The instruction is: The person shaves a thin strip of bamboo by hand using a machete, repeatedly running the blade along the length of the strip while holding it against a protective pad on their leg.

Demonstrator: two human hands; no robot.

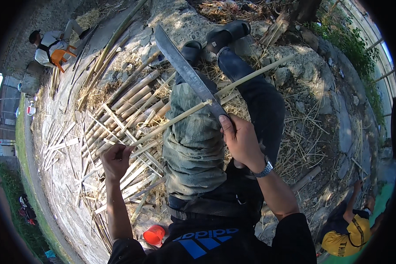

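Observation:
My right hand is wrapped round the handle end of a machete, whose long dark blade points up and to the left. A thin pale bamboo strip runs slantwise over my thighs, and the blade meets it near its middle, where small shavings stick up. At the strip's lower left end, my left hand is closed on it. A greenish worn cloth covers my thigh under the strip. My legs stretch forward, ending in dark clogs.
Cut bamboo poles lie stacked at the left, with split strips scattered about. An orange-red bucket stands by my left side. One person sits on an orange chair at the far left; another in a yellow top is at the lower right.

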